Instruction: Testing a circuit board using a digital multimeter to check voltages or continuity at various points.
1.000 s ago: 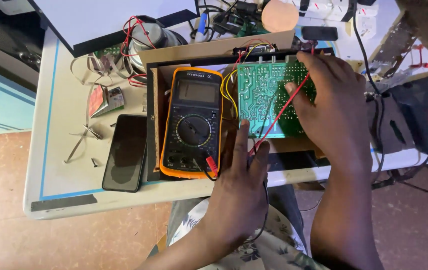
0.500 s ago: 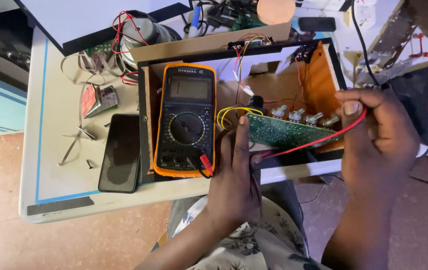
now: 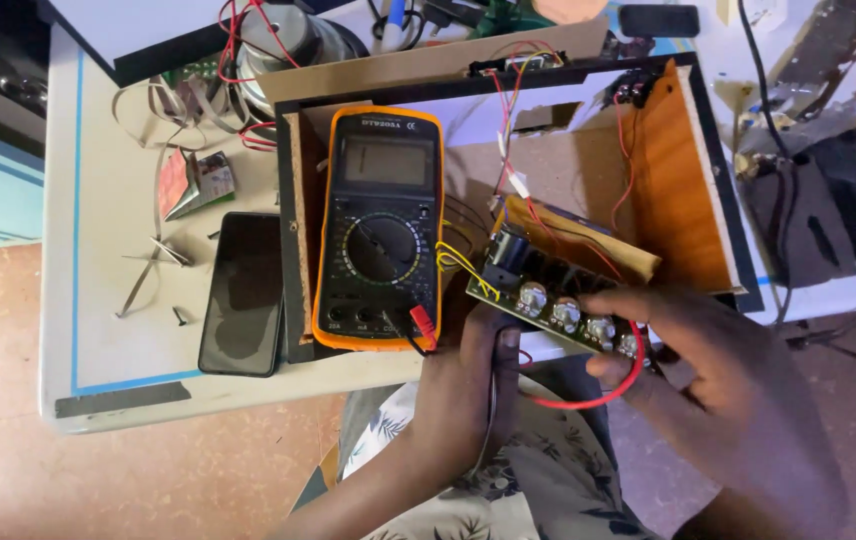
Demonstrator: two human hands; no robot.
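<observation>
Here, your 2 hands meet at the circuit board (image 3: pixel 558 305), which sits tilted on edge at the near lip of the open wooden box (image 3: pixel 668 170), its long axis running from 10 o'clock down to 4 o'clock, with a row of 4 silvery knobs facing you. Your right hand (image 3: pixel 718 380) is the nearer one: it lies at 4 o'clock from the board, fingers curled together over that end, with a red lead (image 3: pixel 588 398) looping beneath. Your left hand (image 3: pixel 468 390) comes up from 6 o'clock, fingers closed around a thin dark probe under the board's 10 o'clock end. The orange multimeter (image 3: pixel 380 230) lies flat just beside the board at 9 o'clock, with a black phone (image 3: pixel 241 293) further out the same way.

The board's solder side is turned away and can't be seen. Your right fingertips hide the board's far end, and the probe tip is lost behind your left hand. The meter's screen is too dim to make out.
</observation>
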